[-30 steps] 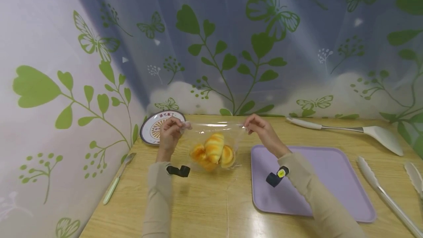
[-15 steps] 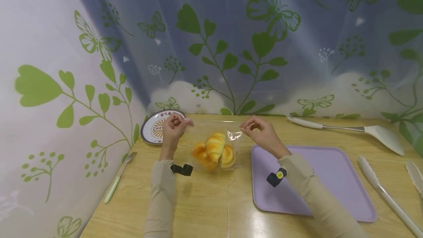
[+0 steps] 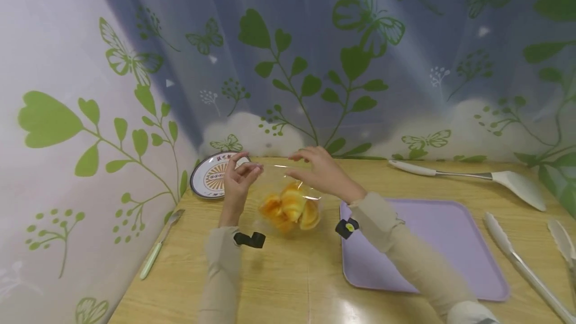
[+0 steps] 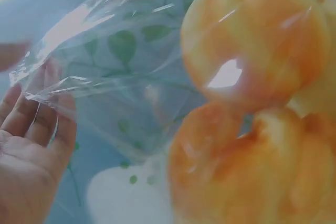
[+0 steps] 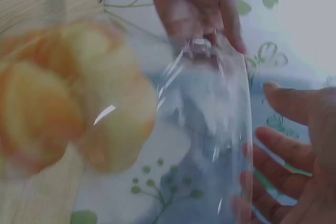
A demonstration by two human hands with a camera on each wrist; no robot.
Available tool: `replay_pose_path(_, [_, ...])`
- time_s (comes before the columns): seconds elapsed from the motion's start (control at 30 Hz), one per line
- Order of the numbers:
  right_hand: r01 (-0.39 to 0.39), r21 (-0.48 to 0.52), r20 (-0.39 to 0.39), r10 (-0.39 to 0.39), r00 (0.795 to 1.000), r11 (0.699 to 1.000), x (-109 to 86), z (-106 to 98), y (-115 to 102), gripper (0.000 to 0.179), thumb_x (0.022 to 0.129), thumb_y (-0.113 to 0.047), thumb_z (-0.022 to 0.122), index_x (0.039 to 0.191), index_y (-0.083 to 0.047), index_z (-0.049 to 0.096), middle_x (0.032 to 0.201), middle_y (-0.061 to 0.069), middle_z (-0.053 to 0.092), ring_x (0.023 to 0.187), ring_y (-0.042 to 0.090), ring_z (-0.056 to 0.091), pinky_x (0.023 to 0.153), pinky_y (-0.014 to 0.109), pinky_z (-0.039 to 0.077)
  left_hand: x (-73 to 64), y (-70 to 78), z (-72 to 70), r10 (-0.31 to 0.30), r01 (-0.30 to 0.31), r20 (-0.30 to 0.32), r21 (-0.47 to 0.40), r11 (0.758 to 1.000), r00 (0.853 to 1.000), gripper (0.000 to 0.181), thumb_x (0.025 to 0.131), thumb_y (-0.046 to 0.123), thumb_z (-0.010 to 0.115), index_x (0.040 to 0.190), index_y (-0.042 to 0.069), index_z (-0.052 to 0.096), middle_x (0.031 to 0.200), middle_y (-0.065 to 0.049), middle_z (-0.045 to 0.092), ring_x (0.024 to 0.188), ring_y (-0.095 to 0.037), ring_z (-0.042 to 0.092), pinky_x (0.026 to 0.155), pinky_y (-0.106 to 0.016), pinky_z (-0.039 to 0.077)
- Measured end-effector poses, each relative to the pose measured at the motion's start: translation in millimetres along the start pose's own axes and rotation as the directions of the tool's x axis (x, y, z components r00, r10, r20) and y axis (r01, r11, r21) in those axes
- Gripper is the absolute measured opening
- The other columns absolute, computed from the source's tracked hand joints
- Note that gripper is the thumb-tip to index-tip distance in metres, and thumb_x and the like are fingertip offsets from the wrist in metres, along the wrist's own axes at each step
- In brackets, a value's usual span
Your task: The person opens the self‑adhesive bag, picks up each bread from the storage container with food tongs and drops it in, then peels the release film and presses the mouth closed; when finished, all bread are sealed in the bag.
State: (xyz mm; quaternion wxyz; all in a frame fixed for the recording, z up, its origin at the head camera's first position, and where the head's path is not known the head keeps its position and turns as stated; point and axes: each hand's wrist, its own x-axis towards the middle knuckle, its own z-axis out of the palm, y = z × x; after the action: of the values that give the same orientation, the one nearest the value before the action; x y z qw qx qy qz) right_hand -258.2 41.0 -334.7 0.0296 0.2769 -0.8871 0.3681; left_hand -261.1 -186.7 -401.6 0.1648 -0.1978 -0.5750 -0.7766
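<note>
A clear plastic bag holding golden bread rolls hangs over the wooden table, its mouth upward. My left hand pinches the bag's left upper corner between thumb and fingers; film lies across its fingers in the left wrist view. My right hand is at the bag's right side, its thumb apart from the fingers. In the right wrist view those fingers reach to the bag's edge without gripping it. One striped roll lies against a browner one inside.
Behind my left hand is a patterned plate, with a green-handled fork to its front left. At right are a purple tray, a white turner and metal tongs. A printed curtain borders the table's back.
My right hand has let go of the bag's right corner and moved left over the bag, opening its fingers. The left hand keeps its corner; the bag's right side has sagged inward.
</note>
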Motion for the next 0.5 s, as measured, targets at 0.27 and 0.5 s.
replay_pose_path(0.27, [-0.021, -0.089, 0.025, 0.023, 0.999, 0.996, 18.8, 30, -14, 0.024, 0.092, -0.027, 0.068, 0.106, -0.008, 0.074, 0.099, 0.006, 0.075, 0.076, 0.015, 0.063, 0.069, 0.027, 0.052, -3.6, -16.6, 17.8, -0.087, 0.081, 0.027, 0.191, 0.978, 0.996, 0.016, 0.089, 0.002, 0.068, 0.088, 0.017, 0.070, 0.086, 0.015, 0.069, 0.083, -0.001, 0.064, 0.076, -0.016, 0.050])
replay_pose_path(0.5, [-0.087, -0.104, 0.006, 0.088, 0.996, 0.991, 12.6, 24, -6, 0.021, 0.088, -0.030, 0.072, 0.094, -0.011, 0.076, 0.091, 0.004, 0.075, 0.072, 0.015, 0.063, 0.065, 0.028, 0.050, -4.9, -15.6, 13.4, -0.020, 0.011, 0.081, 0.115, 0.993, 0.997, 0.005, 0.096, 0.018, 0.061, 0.093, 0.017, 0.057, 0.093, 0.016, 0.073, 0.090, -0.002, 0.068, 0.085, -0.019, 0.053])
